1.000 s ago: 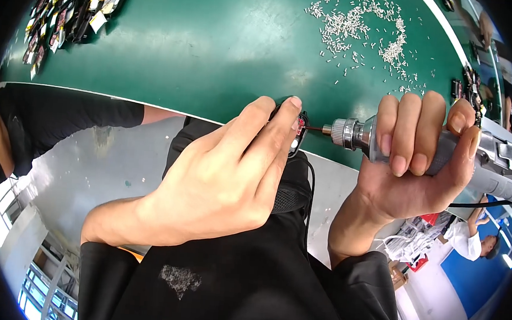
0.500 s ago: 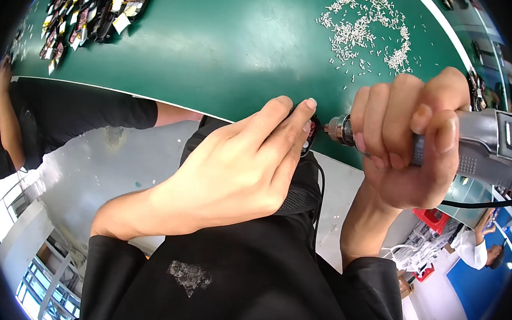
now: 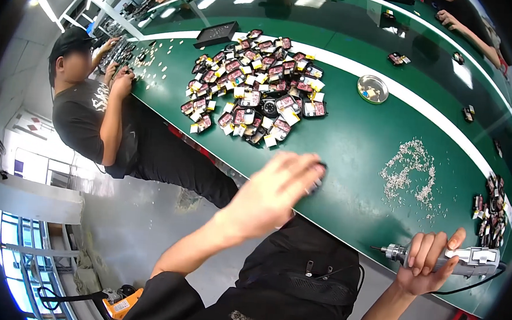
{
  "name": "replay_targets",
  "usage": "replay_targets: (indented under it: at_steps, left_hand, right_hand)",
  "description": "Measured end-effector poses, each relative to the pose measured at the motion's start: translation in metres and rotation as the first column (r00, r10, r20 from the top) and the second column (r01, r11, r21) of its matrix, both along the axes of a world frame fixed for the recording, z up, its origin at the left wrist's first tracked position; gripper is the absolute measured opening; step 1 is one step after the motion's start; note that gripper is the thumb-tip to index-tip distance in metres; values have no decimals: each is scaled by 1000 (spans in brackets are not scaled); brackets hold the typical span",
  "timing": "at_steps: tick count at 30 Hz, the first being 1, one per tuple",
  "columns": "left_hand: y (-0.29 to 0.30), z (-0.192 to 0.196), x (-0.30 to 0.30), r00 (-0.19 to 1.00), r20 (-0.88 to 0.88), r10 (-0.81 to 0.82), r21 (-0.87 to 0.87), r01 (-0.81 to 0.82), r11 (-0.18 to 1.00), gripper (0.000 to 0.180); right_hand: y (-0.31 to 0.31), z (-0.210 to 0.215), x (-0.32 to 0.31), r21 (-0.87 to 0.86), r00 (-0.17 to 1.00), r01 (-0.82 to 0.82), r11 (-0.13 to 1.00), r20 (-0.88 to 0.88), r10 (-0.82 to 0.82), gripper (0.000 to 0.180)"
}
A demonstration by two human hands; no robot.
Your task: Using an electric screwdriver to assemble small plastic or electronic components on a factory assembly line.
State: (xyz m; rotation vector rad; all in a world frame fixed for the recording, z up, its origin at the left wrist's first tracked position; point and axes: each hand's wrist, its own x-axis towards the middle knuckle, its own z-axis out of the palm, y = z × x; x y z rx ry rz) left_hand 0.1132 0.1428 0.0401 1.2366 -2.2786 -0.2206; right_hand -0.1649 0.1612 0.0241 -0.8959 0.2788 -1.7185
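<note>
The left hand (image 3: 274, 190) holds a small black casing (image 3: 317, 185) under its fingertips, the right hand (image 3: 428, 261) grips an electric screwdriver (image 3: 474, 261) well apart, so handling between fastenings seems underway, next needing a secure hold.

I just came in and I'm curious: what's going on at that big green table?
A person holds a grey power tool in the right hand, its tip apart from the small dark gadget in the left hand. That hand is blurry, at the green table's edge. Past it lies a big pile of gadgets with pale tags, and tiny silvery bits are scattered off to the right.
</note>
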Motion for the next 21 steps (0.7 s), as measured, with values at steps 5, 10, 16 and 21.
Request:
replay_targets:
  at_steps: [5, 10, 16, 21]
  left_hand:
    - [-76, -5, 110, 859, 29, 511, -306, -479, 823, 33]
    - [-108, -18, 100, 807, 234, 542, -455, -402, 795, 35]
    - [-82, -16, -33, 999, 42, 6, -179, 2, 984, 30]
    - [-83, -41, -90, 982, -4, -191, -153, 188, 970, 23]
  right_hand:
    - [8, -8, -11, 147, 994, 38, 988, 98, -53, 14]
    - [15, -25, -5, 257, 989, 10, 966, 139, -47, 11]
    - [15, -39, -5, 314, 977, -40, 948, 212, -29, 11]
    - [18, -40, -10, 302, 975, -55, 952, 223, -14, 11]
